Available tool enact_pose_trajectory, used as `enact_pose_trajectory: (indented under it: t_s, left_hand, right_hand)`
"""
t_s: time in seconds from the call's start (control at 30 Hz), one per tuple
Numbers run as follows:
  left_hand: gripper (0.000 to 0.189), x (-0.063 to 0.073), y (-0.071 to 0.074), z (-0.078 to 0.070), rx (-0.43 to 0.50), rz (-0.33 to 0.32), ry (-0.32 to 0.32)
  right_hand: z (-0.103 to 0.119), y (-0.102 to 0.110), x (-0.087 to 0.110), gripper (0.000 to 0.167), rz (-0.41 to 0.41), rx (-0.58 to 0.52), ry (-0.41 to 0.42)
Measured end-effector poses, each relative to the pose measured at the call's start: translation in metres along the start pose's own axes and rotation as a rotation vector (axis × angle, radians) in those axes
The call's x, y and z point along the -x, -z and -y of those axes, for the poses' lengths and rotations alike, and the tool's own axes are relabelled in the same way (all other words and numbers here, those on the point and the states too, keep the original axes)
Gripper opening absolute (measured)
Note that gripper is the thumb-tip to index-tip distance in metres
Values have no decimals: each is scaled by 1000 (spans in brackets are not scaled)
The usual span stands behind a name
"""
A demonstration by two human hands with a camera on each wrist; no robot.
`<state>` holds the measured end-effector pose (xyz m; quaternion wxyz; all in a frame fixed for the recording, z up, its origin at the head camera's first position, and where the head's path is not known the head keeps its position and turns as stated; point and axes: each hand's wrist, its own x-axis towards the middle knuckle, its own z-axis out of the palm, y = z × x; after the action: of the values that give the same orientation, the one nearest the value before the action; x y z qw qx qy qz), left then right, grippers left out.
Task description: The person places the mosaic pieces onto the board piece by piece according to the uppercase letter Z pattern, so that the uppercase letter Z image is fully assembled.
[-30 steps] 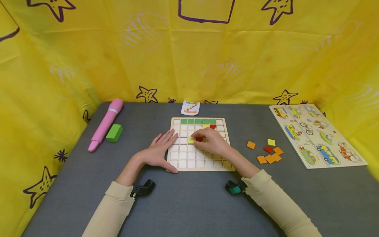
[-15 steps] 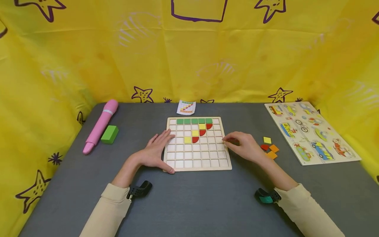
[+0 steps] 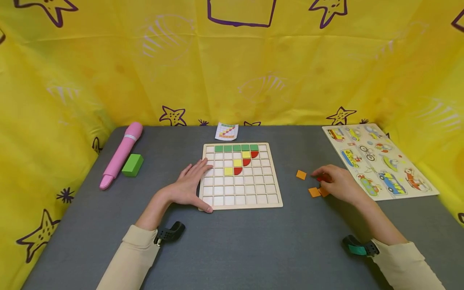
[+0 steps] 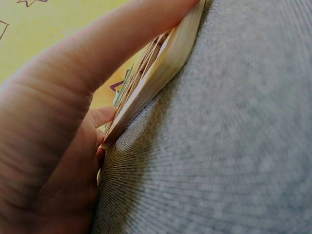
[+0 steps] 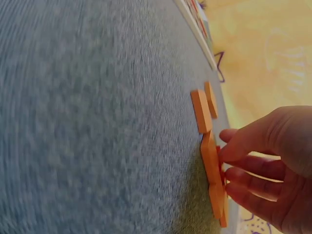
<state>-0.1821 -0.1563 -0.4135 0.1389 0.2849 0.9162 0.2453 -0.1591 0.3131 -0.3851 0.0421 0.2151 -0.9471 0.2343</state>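
My left hand (image 3: 188, 185) rests on the left edge of a wooden grid board (image 3: 250, 200), thumb at the near corner and fingers spread. On the board are a row of green square tiles (image 3: 237, 148) and a diagonal of yellow tiles (image 3: 228, 171), each beside a red quarter-round piece (image 3: 237, 171). At the right, my right hand (image 3: 337, 183) hovers over loose pieces, its fingers bent around a red piece (image 3: 320, 178) without a visible firm pinch. Orange tiles (image 3: 314, 192) lie beneath and beside the hand. In the right wrist view, thumb and fingertips stand close to the red piece (image 5: 219, 155).
A small printed pattern card (image 3: 226, 131) lies behind the board. At the left are a pink microphone-shaped object (image 3: 122, 155) and a green block (image 3: 132, 165). A wooden picture puzzle (image 3: 377, 161) lies at the far right. Yellow cloth (image 3: 217, 72) hangs behind the table.
My right hand has left the board and moved right to the loose pieces. The lowest yellow and red pieces on the board are now uncovered. The left hand stays on the board.
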Motion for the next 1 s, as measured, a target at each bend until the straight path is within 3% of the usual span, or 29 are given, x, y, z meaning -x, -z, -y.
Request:
enact_pose_trajectory:
  t_s: [0.4,0.73,1.0]
  left_hand:
    - [132,-1,0,0,2,11,5]
    - [131,1,3,0,6,14,5]
    - [131,1,1,-1,3,10,4]
  right_hand:
    - [-1,-2,-10,24,22,1,6]
    - [16,-23,-42,22,9,-23,-55]
    - [29,-20,-57,29,129,-54,-77]
